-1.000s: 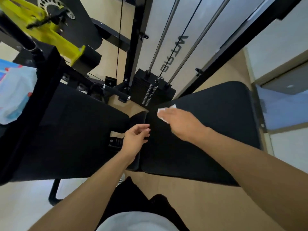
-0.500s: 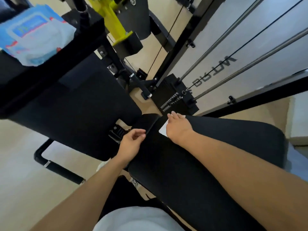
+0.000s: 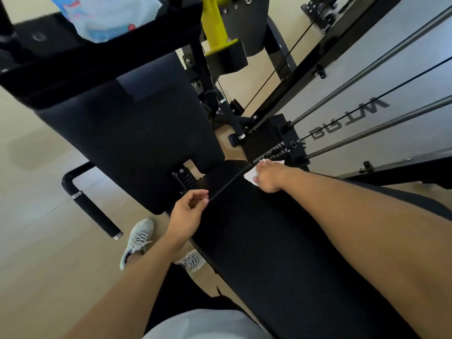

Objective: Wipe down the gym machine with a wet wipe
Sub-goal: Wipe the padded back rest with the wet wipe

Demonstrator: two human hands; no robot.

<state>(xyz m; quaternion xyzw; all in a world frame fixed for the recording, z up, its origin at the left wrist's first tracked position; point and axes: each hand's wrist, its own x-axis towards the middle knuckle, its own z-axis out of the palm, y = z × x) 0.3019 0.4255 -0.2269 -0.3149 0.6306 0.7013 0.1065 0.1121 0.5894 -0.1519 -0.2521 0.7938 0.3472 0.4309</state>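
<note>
The right hand (image 3: pixel 270 177) pressed a wet wipe (image 3: pixel 250 176) onto the black pad (image 3: pixel 281 241) while the left hand (image 3: pixel 187 212) hovered loosely curled, grasping nothing.

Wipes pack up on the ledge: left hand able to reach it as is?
Probably yes. The left hand holds nothing and nothing blocks the way up to the wipes pack, though it is a long stretch.

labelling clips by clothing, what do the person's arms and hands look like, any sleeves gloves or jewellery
Both forearms are bare, no sleeves in view. The left hand and right hand wear no gloves, and no watch, bracelet or ring shows. No markings are visible.
</note>
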